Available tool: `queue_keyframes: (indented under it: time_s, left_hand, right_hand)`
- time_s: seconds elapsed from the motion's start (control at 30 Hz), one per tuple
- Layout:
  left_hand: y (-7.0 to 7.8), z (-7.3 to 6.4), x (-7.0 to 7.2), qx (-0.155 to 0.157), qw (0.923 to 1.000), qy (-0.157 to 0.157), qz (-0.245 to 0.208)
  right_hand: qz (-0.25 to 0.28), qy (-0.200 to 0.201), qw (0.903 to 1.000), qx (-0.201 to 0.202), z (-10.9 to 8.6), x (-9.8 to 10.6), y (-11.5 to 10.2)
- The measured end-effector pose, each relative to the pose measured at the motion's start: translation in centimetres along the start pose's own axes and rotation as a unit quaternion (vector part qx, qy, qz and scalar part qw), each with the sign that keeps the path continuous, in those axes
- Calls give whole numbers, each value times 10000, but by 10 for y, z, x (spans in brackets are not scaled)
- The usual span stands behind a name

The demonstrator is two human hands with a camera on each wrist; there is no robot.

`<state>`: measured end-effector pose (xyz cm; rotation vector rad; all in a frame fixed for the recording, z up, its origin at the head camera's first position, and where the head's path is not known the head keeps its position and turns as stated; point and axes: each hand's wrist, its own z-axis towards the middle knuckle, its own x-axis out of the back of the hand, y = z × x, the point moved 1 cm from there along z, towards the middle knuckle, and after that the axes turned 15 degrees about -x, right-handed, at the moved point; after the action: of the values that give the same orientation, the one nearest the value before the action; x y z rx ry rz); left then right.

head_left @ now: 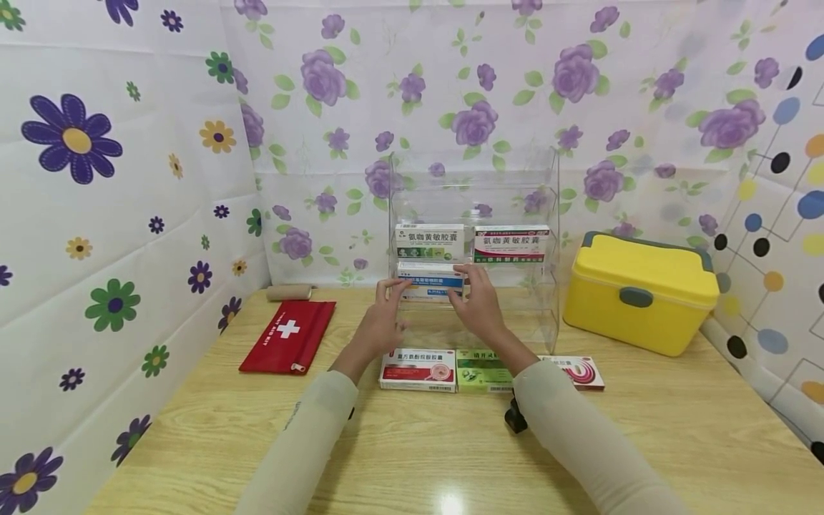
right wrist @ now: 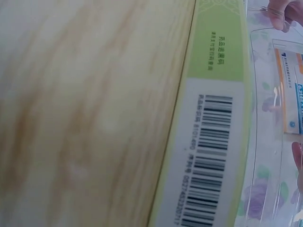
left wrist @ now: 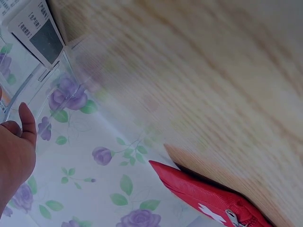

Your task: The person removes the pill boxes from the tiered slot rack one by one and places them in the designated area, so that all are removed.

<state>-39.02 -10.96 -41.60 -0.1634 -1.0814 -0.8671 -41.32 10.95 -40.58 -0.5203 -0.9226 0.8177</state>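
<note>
Both hands hold a blue, white and orange medicine box (head_left: 430, 280) at a middle tier of a clear acrylic rack (head_left: 476, 329). My left hand (head_left: 380, 322) grips its left end, and my right hand (head_left: 478, 304) pinches its right end with the thumb in front. In the right wrist view the box's printed face (right wrist: 289, 90) shows behind the clear plastic. On the tier above stand a white and green medicine box (head_left: 430, 242) and a white, red and green one (head_left: 511, 243).
Before the rack lie a red and white box (head_left: 418, 370), a green box (head_left: 483, 373) partly behind the right forearm, and a white and red box (head_left: 582, 372). A red first aid pouch (head_left: 286, 336) and a beige roll (head_left: 290, 292) lie left; a yellow case (head_left: 637, 297) stands right.
</note>
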Motion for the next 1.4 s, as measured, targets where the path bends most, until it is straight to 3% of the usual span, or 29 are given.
queue_keyframes:
  time_s: [0.5,0.7,1.07,1.4]
  left_hand:
    - [0,0,-2,76,9999,56,-66]
    - [0,0,-2,70,9999,67,-64]
    - [0,1,-1,-127,9998,150,-59]
    - [-1,-1,-1,-18,9998,115,-140]
  right_hand:
    - [140,35,9998,-147,0,3,-2]
    - [678,35,9977,41,3,6,-3]
    - [1351,311,9903,68,7,21,-4]
    - [1320,620,9893,53,4,37,-4]
